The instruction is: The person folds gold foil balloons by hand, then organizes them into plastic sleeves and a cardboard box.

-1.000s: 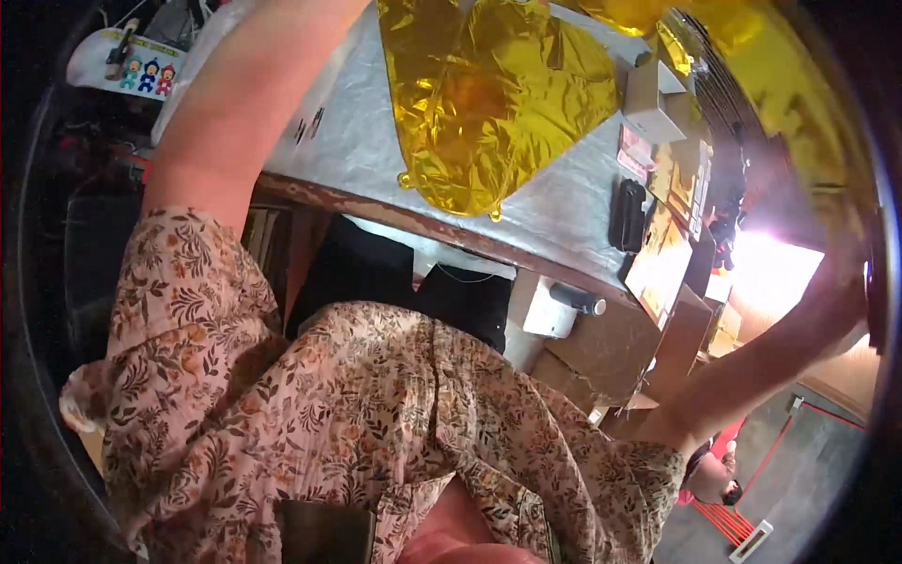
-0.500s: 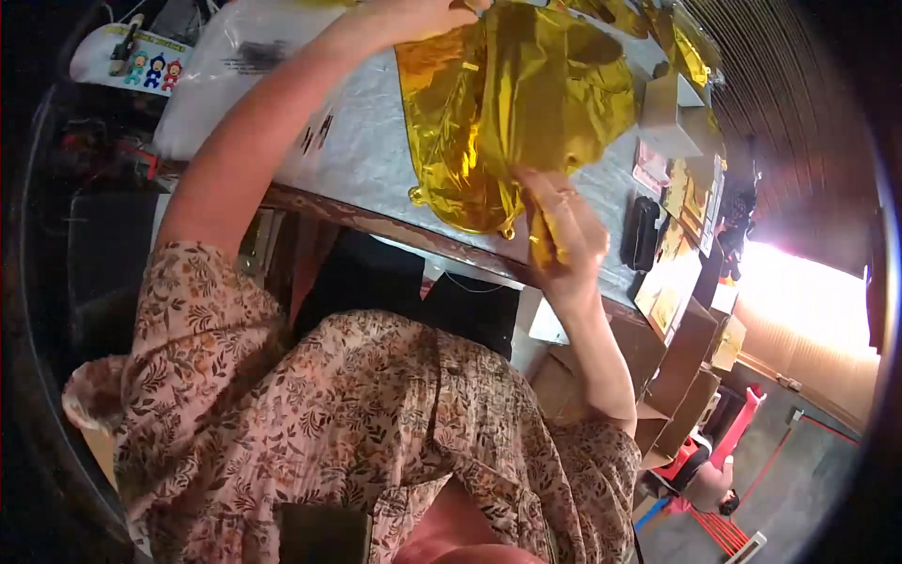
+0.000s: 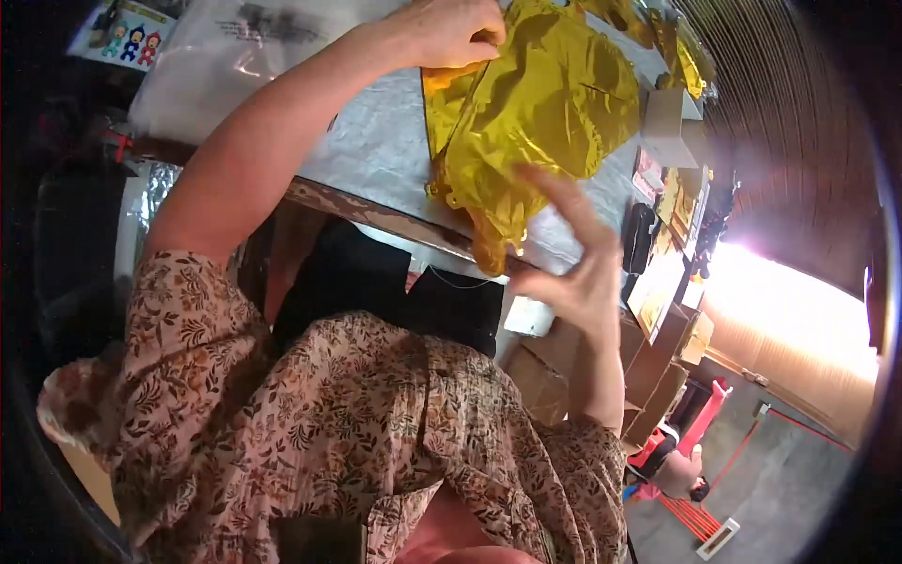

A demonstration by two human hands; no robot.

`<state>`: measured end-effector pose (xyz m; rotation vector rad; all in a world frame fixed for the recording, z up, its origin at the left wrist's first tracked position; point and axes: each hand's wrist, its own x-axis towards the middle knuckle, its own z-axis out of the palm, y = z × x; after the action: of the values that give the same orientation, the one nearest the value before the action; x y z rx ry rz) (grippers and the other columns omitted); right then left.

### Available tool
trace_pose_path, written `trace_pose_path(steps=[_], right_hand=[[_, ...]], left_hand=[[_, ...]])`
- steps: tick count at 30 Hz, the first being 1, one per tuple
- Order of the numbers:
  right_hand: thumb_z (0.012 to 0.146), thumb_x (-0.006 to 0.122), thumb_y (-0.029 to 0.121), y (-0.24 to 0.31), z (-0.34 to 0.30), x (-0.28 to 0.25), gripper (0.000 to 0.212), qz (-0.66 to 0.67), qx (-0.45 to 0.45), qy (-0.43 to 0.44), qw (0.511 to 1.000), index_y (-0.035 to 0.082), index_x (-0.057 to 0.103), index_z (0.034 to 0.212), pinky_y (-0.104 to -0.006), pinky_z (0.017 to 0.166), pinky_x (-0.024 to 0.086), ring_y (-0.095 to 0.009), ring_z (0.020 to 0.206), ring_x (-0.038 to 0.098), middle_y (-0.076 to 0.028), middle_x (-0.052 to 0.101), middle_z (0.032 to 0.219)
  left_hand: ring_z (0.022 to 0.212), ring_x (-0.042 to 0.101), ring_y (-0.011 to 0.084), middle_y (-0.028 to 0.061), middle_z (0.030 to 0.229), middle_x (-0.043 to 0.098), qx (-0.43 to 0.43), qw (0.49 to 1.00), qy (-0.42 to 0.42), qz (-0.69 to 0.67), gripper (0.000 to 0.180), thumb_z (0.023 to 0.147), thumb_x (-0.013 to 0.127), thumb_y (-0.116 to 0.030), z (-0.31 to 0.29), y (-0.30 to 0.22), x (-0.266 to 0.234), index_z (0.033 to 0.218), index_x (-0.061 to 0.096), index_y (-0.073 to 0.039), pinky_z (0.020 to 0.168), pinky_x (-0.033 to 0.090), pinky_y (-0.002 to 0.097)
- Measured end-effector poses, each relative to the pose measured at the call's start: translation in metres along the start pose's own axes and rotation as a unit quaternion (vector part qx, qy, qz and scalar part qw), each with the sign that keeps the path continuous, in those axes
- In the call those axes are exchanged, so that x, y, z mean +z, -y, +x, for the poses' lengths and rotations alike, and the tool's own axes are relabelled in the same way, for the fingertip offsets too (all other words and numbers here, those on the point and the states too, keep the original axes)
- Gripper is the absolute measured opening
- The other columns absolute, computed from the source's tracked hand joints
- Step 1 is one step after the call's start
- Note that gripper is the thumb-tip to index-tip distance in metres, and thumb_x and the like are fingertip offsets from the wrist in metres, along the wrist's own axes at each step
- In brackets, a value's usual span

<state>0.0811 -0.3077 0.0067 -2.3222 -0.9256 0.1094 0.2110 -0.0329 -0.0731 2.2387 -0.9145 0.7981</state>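
A crumpled sheet of shiny gold foil (image 3: 536,113) lies bunched on the grey table top (image 3: 376,150), one end drooping over the near edge. My left hand (image 3: 451,33) is closed on the foil's upper left corner at the top of the view. My right hand (image 3: 573,263) hovers open just off the table's near edge, fingers spread and pointing up toward the foil's lower end, apart from it.
A clear plastic bag (image 3: 235,47) and a colourful card (image 3: 122,33) lie at the table's left. A small cardboard box (image 3: 672,127), a black device (image 3: 639,235) and printed papers sit at the right. Brown boxes (image 3: 658,367) stand on the floor below.
The foil went from spread flat to bunched up. My right hand came in from the far right, gripped the foil's lower end, and has now let go and opened.
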Motion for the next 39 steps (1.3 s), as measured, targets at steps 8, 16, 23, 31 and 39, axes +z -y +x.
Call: trace_pose_path(steps=[8, 16, 23, 31, 39], right_hand=[[0.102, 0.06, 0.041, -0.086, 0.041, 0.029, 0.061, -0.342, 0.016, -0.049, 0.938, 0.011, 0.046, 0.153, -0.0613, 0.121, 0.024, -0.039, 0.15, 0.035, -0.015, 0.042, 0.161], [0.103, 0.059, 0.034, -0.101, 0.041, 0.033, 0.053, -0.326, 0.013, -0.017, 0.945, 0.008, 0.05, 0.149, -0.0573, 0.12, 0.027, -0.038, 0.147, 0.038, -0.014, 0.045, 0.158], [0.104, 0.058, 0.034, -0.101, 0.036, 0.029, 0.053, -0.279, 0.028, -0.023, 0.96, 0.008, 0.049, 0.15, -0.0561, 0.12, 0.027, -0.04, 0.147, 0.038, -0.015, 0.045, 0.158], [0.104, 0.059, 0.029, -0.105, 0.042, 0.027, 0.05, -0.249, 0.019, -0.017, 0.968, 0.006, 0.052, 0.148, -0.0549, 0.119, 0.029, -0.039, 0.146, 0.04, -0.018, 0.046, 0.157], [0.104, 0.057, 0.041, -0.134, 0.044, 0.027, 0.053, -0.244, -0.023, -0.041, 0.969, 0.007, 0.056, 0.144, -0.0557, 0.117, 0.032, -0.036, 0.143, 0.045, -0.016, 0.052, 0.152]], left_hand=[[0.084, 0.068, 0.0374, 0.0178, 0.085, 0.07, -0.084, 0.992, 0.072, -0.057, 0.014, 0.078, 0.073, -0.014, 0.003, 0.013, 0.015, 0.081, 0.073, 0.0, 0.077, 0.054, 0.046], [0.106, 0.064, 0.0302, 0.0091, 0.108, 0.07, -0.102, 0.989, 0.099, -0.037, 0.02, 0.086, 0.076, -0.017, -0.005, 0.014, 0.027, 0.099, 0.073, -0.002, 0.095, 0.052, 0.0422], [0.105, 0.064, 0.0303, 0.0091, 0.106, 0.07, -0.11, 0.986, 0.108, -0.061, 0.02, 0.086, 0.077, -0.015, -0.009, 0.008, 0.022, 0.099, 0.072, -0.001, 0.094, 0.052, 0.0412], [0.099, 0.066, 0.0305, 0.0098, 0.106, 0.07, -0.114, 0.983, 0.13, -0.068, 0.022, 0.086, 0.077, -0.014, -0.008, 0.022, 0.024, 0.102, 0.07, -0.001, 0.09, 0.054, 0.04], [0.09, 0.069, 0.0366, 0.0189, 0.092, 0.07, -0.074, 0.991, 0.087, -0.071, 0.024, 0.077, 0.077, -0.019, -0.003, 0.027, 0.026, 0.091, 0.075, 0.0, 0.079, 0.055, 0.0433]])
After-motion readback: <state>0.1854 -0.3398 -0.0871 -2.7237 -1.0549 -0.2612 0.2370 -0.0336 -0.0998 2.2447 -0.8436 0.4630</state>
